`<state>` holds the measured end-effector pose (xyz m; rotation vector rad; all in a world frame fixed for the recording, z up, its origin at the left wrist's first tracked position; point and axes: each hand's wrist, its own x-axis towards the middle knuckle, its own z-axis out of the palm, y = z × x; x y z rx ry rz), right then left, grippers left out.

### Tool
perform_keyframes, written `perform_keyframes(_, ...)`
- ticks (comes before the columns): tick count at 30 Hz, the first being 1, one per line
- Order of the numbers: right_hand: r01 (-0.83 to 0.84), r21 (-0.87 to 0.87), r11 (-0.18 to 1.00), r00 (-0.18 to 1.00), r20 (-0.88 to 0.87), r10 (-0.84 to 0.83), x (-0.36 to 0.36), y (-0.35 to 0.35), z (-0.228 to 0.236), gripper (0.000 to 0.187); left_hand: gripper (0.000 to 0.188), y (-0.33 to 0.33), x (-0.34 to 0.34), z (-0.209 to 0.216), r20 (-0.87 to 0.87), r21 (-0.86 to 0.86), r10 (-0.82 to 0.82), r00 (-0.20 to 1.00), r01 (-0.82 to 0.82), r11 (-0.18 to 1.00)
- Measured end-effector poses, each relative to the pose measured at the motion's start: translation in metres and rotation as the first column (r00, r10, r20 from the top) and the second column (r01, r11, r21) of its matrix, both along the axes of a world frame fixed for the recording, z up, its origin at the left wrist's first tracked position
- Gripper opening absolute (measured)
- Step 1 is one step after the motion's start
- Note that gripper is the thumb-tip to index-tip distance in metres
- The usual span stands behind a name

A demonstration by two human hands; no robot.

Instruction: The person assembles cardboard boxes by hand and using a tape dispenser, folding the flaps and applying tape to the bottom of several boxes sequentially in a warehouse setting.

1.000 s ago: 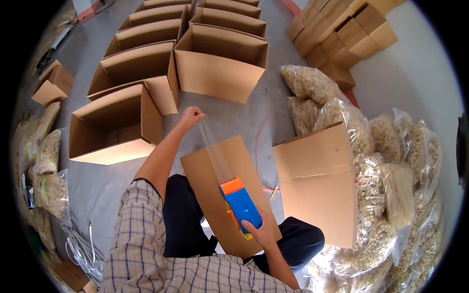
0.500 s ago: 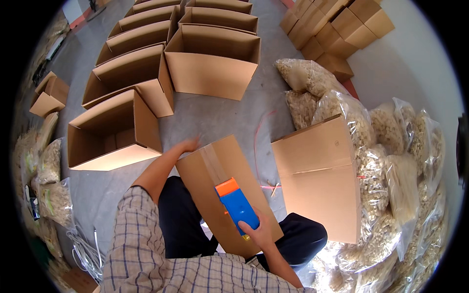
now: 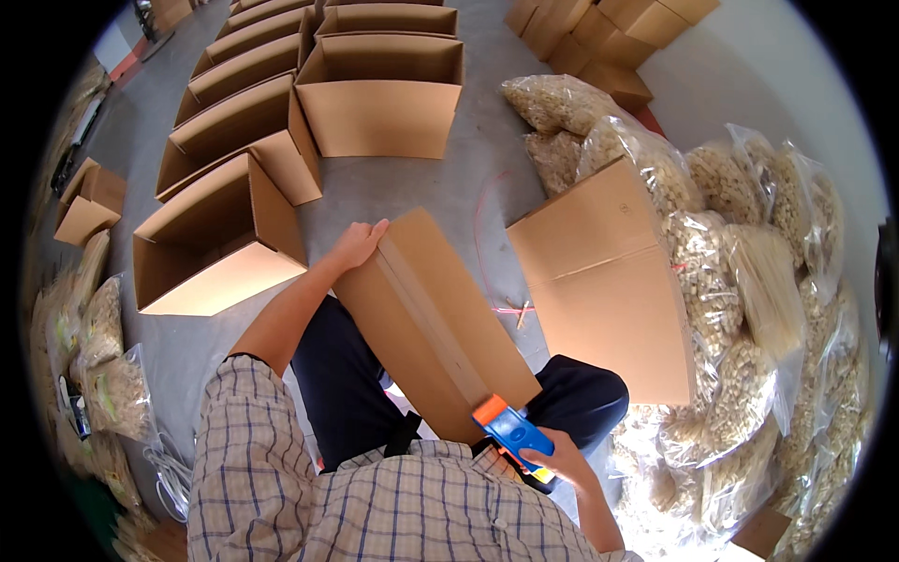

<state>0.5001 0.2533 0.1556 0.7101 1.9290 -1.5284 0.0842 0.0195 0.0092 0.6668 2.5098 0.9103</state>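
Note:
A closed cardboard box (image 3: 487,347) lies across my lap, with a strip of clear packing tape (image 3: 421,304) along the seam of its upper face. My left hand (image 3: 359,245) grips the far left corner of this box, fingers over its edge. In my right hand (image 3: 560,459) is a blue and orange tape dispenser (image 3: 515,433), its orange end at the near edge of the box, where the tape strip ends. Part of the dispenser's underside is hidden by my fingers.
Open cardboard boxes (image 3: 382,117) stand in rows ahead and to the left. A flattened carton (image 3: 609,290) leans on the right against clear bags of small wooden pieces (image 3: 712,281). Closed boxes (image 3: 613,42) are stacked at the far right. More bags (image 3: 117,393) lie at left.
The tape dispenser has moved from the middle of the box to its near edge, leaving tape along the seam. My left hand has come onto the far corner.

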Motion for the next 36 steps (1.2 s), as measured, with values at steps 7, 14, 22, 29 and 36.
perform_keyframes(7,0.29,0.058,0.955,0.866,-0.441,-0.236,-0.018,-0.022,-0.066,0.029,0.061,0.025,0.02,0.023,-0.722,-0.397,-0.251,0.645,-0.089,0.914)
perform_keyframes(14,0.181,0.069,0.981,0.857,-0.501,-0.122,-0.096,-0.02,-0.059,0.037,0.071,0.039,0.033,0.019,-0.307,-0.416,-0.272,0.912,0.129,0.9)
perform_keyframes(22,-0.014,0.204,0.979,0.997,-0.066,0.028,-0.019,0.019,0.024,0.042,0.083,0.038,0.031,0.025,-0.206,-0.468,-0.273,0.94,0.15,0.871)
perform_keyframes(29,-0.269,0.437,0.858,0.961,0.178,0.21,-0.062,0.028,-0.11,0.066,0.086,0.054,0.032,0.031,-0.185,-0.484,-0.284,0.941,0.164,0.86)
perform_keyframes(36,-0.198,0.535,0.822,0.978,0.046,0.206,-0.152,-0.065,-0.183,0.069,0.088,0.037,0.023,0.022,-0.172,-0.496,-0.262,0.95,0.146,0.856)
